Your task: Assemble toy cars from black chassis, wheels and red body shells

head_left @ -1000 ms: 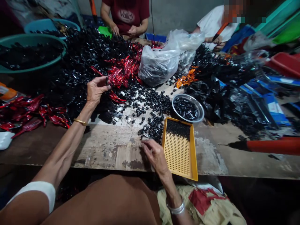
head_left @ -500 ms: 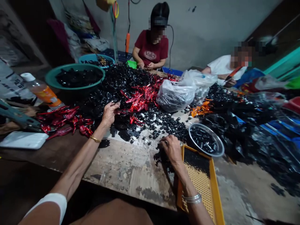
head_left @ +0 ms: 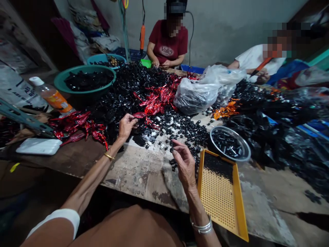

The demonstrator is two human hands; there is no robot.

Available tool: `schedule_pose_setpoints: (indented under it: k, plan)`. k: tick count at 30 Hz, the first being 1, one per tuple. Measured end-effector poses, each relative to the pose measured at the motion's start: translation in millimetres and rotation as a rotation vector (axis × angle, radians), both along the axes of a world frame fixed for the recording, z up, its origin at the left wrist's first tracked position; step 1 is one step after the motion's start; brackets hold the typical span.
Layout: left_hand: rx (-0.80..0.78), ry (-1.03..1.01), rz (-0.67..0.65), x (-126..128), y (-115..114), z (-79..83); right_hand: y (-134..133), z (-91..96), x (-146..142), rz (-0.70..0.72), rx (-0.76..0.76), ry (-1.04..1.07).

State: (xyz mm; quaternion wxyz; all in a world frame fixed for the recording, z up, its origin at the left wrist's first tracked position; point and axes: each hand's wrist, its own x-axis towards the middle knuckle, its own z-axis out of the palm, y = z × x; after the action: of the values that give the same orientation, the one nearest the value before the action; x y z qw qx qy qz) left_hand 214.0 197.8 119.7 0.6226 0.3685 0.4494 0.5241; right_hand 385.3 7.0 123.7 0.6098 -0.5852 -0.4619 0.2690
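Observation:
My left hand (head_left: pixel 125 127) is at the near edge of the heap, thumb and forefinger drawn together. What sits between them, if anything, I cannot make out; a glossy red plastic part (head_left: pixel 140 115) lies right at its fingertips. Over the small black-and-white parts (head_left: pixel 168 132), my right hand (head_left: pixel 184 161) is half curled, with a small dark piece (head_left: pixel 171 150) at the thumb tip that looks pinched. Beside that hand lies a yellow perforated tray (head_left: pixel 218 200), its far end covered with tiny black pieces. A clear round tub (head_left: pixel 243 159) of black parts stands just behind the tray.
A green basin (head_left: pixel 60 85) of black parts stands at back left, near a bottle (head_left: pixel 55 97) and a white phone-like slab (head_left: pixel 38 146). A filled plastic bag (head_left: pixel 196 97) sits mid-table. Two co-workers (head_left: pixel 167 43) (head_left: pixel 253 55) sit across. Black parts (head_left: pixel 277 144) spread right.
My right hand has lifted off the little black pile and turned, fingers now pointing up. My left hand has closed its thumb and finger and appears slightly further right. The view has shifted.

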Motion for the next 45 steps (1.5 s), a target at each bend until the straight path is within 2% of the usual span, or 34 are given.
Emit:
schedule_pose_setpoints:
  k: [3,6,12,15,19,23,26,28,30,33,36,39,42,43,45]
  plan:
    - [-0.097,-0.047,-0.082,-4,-17,5.7,-6,-7.0,-13,0.011,0.096,-0.043]
    - [-0.17,-0.067,-0.123,-5,-40,9.3,-9,-10.3,-15,-0.023,0.204,-0.218]
    - [-0.259,-0.097,-0.313,4,-92,8.2,-14,3.5,-14,0.005,0.376,-0.56]
    - [-0.235,-0.105,-0.354,10,-110,9.0,-15,5.7,-14,0.047,0.363,-0.675]
    - [-0.251,-0.103,-0.347,15,-121,11.3,-16,-1.6,-14,0.115,0.286,-0.751]
    - [-0.268,-0.098,-0.338,16,-122,10.9,-18,-9.4,-12,0.171,0.203,-0.701]
    - [-0.31,-0.134,-0.381,12,-122,8.2,-19,-12.1,-7,0.227,0.173,-0.642]
    - [-0.363,-0.17,-0.465,5,-124,5.5,-22,-12.6,-3,0.253,0.165,-0.628]
    - [-0.433,-0.189,-0.609,-3,-128,1.9,-28,-12.7,1,0.308,0.163,-0.617]
    - [-0.531,-0.181,-0.863,-18,-139,-6.3,-41,-14.6,3,0.468,0.153,-0.626]
    - [-0.588,-0.179,-0.982,-30,-149,-17.5,-51,-18.8,0,0.606,0.098,-0.675]
    - [-0.607,-0.183,-0.942,-37,-153,-28.2,-52,-22.1,-7,0.636,0.025,-0.685]
    - [-0.591,-0.173,-0.832,-41,-152,-33.4,-44,-22.8,-10,0.625,-0.002,-0.659]
    - [-0.587,-0.168,-0.793,-43,-151,-33.6,-39,-22.9,-9,0.588,-0.005,-0.644]
    - [-0.592,-0.161,-0.719,-46,-149,-32.9,-28,-23.9,-6,0.418,-0.035,-0.628]
